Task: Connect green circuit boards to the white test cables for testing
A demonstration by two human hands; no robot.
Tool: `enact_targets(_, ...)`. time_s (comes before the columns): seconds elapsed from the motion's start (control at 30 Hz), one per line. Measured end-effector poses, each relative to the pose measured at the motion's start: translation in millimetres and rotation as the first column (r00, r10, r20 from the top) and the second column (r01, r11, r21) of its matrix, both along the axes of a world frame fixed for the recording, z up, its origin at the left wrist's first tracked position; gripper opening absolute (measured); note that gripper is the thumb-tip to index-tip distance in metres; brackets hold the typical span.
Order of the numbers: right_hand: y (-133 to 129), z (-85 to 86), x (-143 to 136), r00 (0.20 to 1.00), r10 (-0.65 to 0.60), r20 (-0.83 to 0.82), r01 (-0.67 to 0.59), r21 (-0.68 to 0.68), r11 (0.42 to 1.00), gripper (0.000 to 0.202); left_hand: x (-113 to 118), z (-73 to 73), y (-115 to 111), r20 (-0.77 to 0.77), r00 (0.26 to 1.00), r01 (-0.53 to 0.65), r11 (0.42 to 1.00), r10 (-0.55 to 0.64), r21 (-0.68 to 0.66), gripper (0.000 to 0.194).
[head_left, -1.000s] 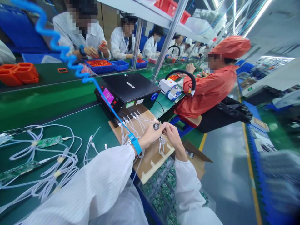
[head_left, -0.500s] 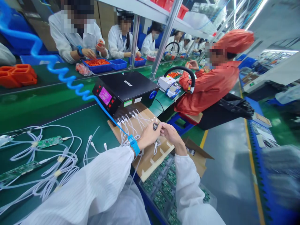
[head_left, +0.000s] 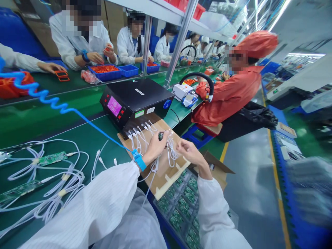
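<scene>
My left hand (head_left: 155, 146), with a blue wrist strap (head_left: 139, 160), is closed on a small dark circuit board (head_left: 161, 136) above the brown cardboard (head_left: 160, 176). Just to its right, my right hand (head_left: 190, 151) has its fingers curled near the white cables (head_left: 171, 152); whether something small is between its fingertips cannot be made out. Several white cables with plugs (head_left: 140, 133) run from the front of a black box (head_left: 137, 100) with a lit pink screen (head_left: 114, 105) across the cardboard.
Green boards (head_left: 53, 158) with coiled white cables lie on the green table at left. Trays of boards (head_left: 184, 204) sit below the cardboard. A blue coiled cord (head_left: 90, 125) crosses to my wrist. A person in orange (head_left: 233, 93) sits at right; people in white work across the line.
My hands have moved apart: the left hand went left with the board, and the right hand is off it. At far left, a person's hand has appeared, holding an orange frame.
</scene>
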State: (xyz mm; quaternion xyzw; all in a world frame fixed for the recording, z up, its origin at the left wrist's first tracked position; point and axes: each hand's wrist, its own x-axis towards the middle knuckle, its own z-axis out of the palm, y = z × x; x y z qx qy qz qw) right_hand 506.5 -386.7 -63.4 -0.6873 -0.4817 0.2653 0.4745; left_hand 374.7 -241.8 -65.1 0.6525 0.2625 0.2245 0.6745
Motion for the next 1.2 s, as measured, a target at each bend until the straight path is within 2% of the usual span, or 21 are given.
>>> enact_targets(0.1,-4.4,0.5,-22.1,0.988,0.014,0.153,0.001,-0.103,0.995,0.043,-1.0,1.4,-3.7,0.027,0.999,-0.026,0.999,0.025,0.026,0.039)
enact_targets(0.17,-5.1,-1.7,-32.9,0.988,0.009,0.151,0.008,-0.113,0.994,0.040,-1.7,4.0,-5.9,0.042,0.998,-0.040,0.998,0.038,0.044,0.037)
enact_targets(0.27,-5.0,-6.9,-41.9,0.999,0.031,-0.010,-0.032,-0.083,0.996,0.040,-4.9,8.3,-7.5,0.083,0.996,-0.053,0.990,0.042,0.128,0.036)
enact_targets(0.37,-4.1,-13.6,-50.1,0.977,0.046,-0.207,-0.049,-0.005,0.999,0.045,-9.0,10.3,-7.2,0.125,0.990,-0.088,0.981,0.067,0.173,0.039)
enact_targets(0.4,-3.0,-16.7,-54.0,0.973,0.008,-0.232,-0.002,0.024,1.000,0.048,-10.1,10.7,-6.9,0.133,0.988,-0.102,0.981,0.080,0.165,0.040)
enact_targets(0.47,0.8,-24.9,-63.3,0.971,-0.153,-0.186,0.169,0.076,0.983,0.051,-11.6,12.6,-6.8,0.164,0.980,-0.134,0.980,0.109,0.145,0.046)
enact_targets(0.53,6.5,-36.1,-72.1,0.948,-0.313,-0.059,0.318,0.121,0.940,0.052,-13.0,18.6,-7.6,0.225,0.959,-0.205,0.971,0.173,0.127,0.051)
enact_targets(0.6,12.7,-48.3,-77.5,0.922,-0.378,0.090,0.364,0.138,0.921,0.049,-15.1,30.1,-9.2,0.293,0.921,-0.296,0.950,0.258,0.095,0.052)
enact_targets(0.67,16.7,-57.6,-78.8,0.914,-0.323,0.247,0.309,0.093,0.946,0.046,-18.7,45.2,-11.3,0.331,0.897,-0.325,0.945,0.293,0.043,0.049)
enact_targets(0.73,16.1,-60.1,-78.1,0.891,-0.181,0.415,0.200,-0.002,0.980,0.047,-23.9,59.8,-14.0,0.301,0.919,-0.254,0.966,0.254,-0.041,0.044)
enact_targets(0.8,8.9,-54.6,-79.3,0.852,-0.035,0.522,0.076,-0.057,0.995,0.064,-31.1,70.6,-17.2,0.210,0.960,-0.148,0.974,0.184,-0.174,0.039)
enact_targets(0.87,-5.2,-43.7,-85.0,0.848,0.023,0.529,-0.023,-0.007,1.000,0.093,-39.9,76.0,-20.9,0.090,0.991,-0.066,0.947,0.099,-0.314,0.032)
enact_targets(0.93,-24.0,-32.9,-96.5,0.908,-0.013,0.418,-0.042,0.123,0.992,0.107,-49.6,77.4,-24.7,-0.031,0.999,-0.019,0.913,0.007,-0.407,0.026)
enact_targets(0.97,-33.9,-29.2,-104.7,0.950,-0.054,0.308,-0.006,0.190,0.982,0.106,-54.7,77.1,-26.7,-0.093,0.995,0.001,0.901,-0.046,-0.433,0.025)
enact_targets(1.03,-51.1,-26.6,-125.7,0.992,-0.120,-0.044,0.128,0.293,0.947,0.097,-64.9,75.5,-31.3,-0.214,0.961,0.062,0.888,-0.177,-0.457,0.028)
enact_targets(1.07,-57.3,-27.4,-138.2,0.956,-0.120,-0.269,0.205,0.315,0.927,0.093,-70.0,74.1,-34.0,-0.263,0.931,0.112,0.884,-0.253,-0.455,0.030)
enact_targets(1.1,-61.5,-28.9,-151.4,0.870,-0.084,-0.485,0.263,0.316,0.912,0.090,-75.0,72.2,-37.0,-0.300,0.893,0.181,0.877,-0.336,-0.444,0.032)
enact_targets(1.13,-63.8,-30.8,-164.8,0.748,-0.030,-0.663,0.301,0.299,0.906,0.088,-79.9,69.7,-40.3,-0.328,0.851,0.259,0.870,-0.412,-0.420,0.034)
enact_targets(1.2,-63.4,-33.7,-188.9,0.507,0.046,-0.861,0.337,0.247,0.908,0.085,-89.0,63.0,-47.3,-0.354,0.766,0.433,0.838,-0.536,-0.331,0.037)
